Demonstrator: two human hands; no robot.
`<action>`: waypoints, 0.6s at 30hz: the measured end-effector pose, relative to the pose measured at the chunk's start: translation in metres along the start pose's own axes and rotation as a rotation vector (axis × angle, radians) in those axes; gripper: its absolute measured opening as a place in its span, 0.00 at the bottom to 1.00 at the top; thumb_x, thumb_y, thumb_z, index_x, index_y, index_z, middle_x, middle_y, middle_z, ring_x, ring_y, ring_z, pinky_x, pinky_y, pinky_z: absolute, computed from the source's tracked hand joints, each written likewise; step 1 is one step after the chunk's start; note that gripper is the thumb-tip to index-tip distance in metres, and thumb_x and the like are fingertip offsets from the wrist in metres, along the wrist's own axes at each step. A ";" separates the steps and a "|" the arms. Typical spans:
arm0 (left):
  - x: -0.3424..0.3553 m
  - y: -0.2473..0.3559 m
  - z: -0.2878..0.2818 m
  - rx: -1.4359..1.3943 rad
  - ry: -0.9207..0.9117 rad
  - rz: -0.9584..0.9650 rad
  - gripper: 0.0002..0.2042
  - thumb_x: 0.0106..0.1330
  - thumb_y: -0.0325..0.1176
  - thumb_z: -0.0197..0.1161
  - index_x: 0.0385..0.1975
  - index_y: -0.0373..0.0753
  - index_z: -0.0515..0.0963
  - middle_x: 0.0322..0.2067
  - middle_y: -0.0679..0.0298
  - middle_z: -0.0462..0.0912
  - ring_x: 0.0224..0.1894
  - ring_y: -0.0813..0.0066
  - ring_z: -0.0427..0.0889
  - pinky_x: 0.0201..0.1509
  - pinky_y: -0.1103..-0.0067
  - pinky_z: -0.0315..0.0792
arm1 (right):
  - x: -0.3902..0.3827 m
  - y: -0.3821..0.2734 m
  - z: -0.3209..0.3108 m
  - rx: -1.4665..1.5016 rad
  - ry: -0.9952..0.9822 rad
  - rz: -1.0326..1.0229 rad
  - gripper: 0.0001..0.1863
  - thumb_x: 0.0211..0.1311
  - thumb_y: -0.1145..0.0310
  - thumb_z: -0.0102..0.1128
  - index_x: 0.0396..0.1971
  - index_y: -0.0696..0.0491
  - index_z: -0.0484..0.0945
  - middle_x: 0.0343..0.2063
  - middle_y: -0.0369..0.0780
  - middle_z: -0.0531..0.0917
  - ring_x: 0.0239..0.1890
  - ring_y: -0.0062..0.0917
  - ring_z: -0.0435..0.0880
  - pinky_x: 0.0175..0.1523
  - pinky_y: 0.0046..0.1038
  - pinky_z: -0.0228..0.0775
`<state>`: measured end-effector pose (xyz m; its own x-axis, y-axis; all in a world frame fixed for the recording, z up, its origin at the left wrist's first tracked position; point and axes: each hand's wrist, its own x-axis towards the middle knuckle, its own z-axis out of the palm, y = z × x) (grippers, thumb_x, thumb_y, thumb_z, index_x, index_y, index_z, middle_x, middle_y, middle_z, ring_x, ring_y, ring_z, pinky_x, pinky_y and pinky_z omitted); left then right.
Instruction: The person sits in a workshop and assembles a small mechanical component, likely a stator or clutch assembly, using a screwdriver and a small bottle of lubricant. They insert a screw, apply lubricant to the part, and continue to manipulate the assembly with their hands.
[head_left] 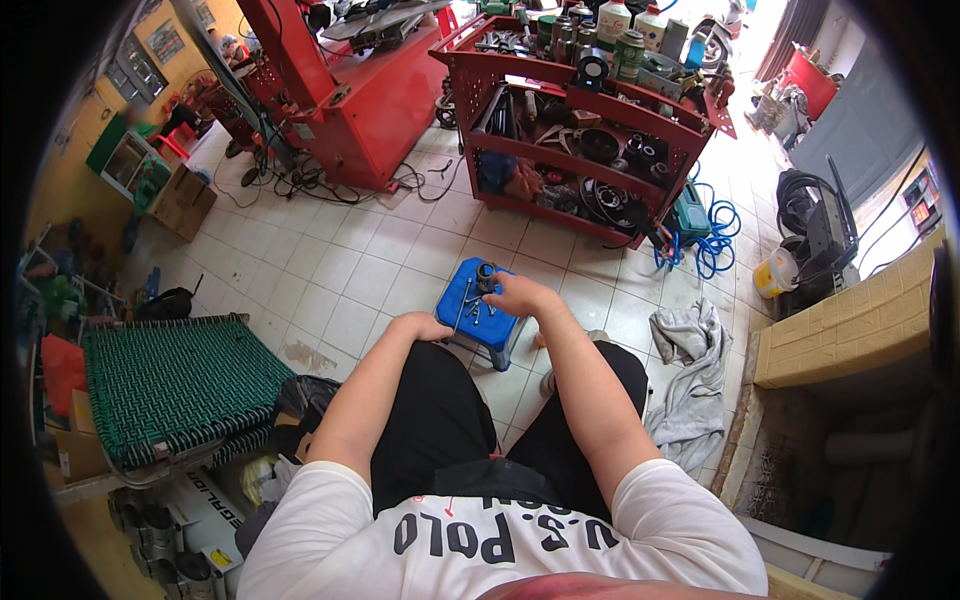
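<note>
— Both hands first: where are they?

— My right hand [522, 294] is out over the blue stool [452, 300], fingers curled round a small dark cylinder part [486, 276] at the stool's far edge. My left hand [424, 326] rests on my knee just beside the stool's near corner, loosely closed; I cannot tell whether it has anything in it.

— What lies on the stool?

— A few slim metal tools [470, 312], scattered on the seat between my two hands. They are too small to tell apart.

— And the stool stands on what?

— On a floor [370, 260] of pale square tiles, right in front of my knees. A grey cloth [690, 370] is heaped on the tiles to my right, next to a low yellow brick wall [850, 330].

— Farther out?

— Ahead is a red cart [600, 150] with three shelves. Bottles and cans stand on the top one; dark round parts and belts fill the lower two. A blue hose [715, 235] is coiled on the floor at its right end, with a small white bucket [775, 272] near that. A big red machine [350, 100] stands left of the cart, black cables trailing at its foot. To my left is a green woven cot [170, 380], with a cardboard box [185, 200] beyond it.
</note>
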<state>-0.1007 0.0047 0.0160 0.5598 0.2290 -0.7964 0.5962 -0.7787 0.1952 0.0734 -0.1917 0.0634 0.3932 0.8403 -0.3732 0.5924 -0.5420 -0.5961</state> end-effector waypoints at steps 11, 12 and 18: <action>-0.016 0.013 -0.008 -0.004 -0.078 -0.050 0.27 0.64 0.59 0.53 0.47 0.47 0.89 0.52 0.57 0.86 0.55 0.60 0.83 0.64 0.68 0.72 | -0.003 0.001 -0.001 -0.001 0.000 0.021 0.36 0.64 0.47 0.63 0.64 0.57 0.72 0.54 0.52 0.83 0.57 0.44 0.82 0.62 0.39 0.73; -0.014 0.012 -0.008 -0.010 -0.070 -0.040 0.27 0.64 0.59 0.53 0.47 0.47 0.89 0.52 0.57 0.86 0.55 0.60 0.83 0.64 0.68 0.72 | -0.002 0.001 -0.001 0.000 0.001 0.019 0.36 0.64 0.46 0.63 0.64 0.57 0.72 0.54 0.52 0.83 0.58 0.44 0.82 0.62 0.39 0.73; -0.006 0.006 -0.004 -0.019 -0.079 -0.046 0.27 0.65 0.60 0.53 0.45 0.45 0.89 0.51 0.56 0.86 0.54 0.60 0.84 0.63 0.68 0.72 | -0.001 0.002 0.000 0.005 -0.005 0.028 0.36 0.64 0.47 0.64 0.64 0.57 0.72 0.55 0.52 0.83 0.58 0.44 0.81 0.63 0.38 0.72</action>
<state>-0.0977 0.0007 0.0241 0.4852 0.2170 -0.8471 0.6312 -0.7573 0.1675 0.0743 -0.1931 0.0629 0.4065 0.8246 -0.3934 0.5774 -0.5655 -0.5889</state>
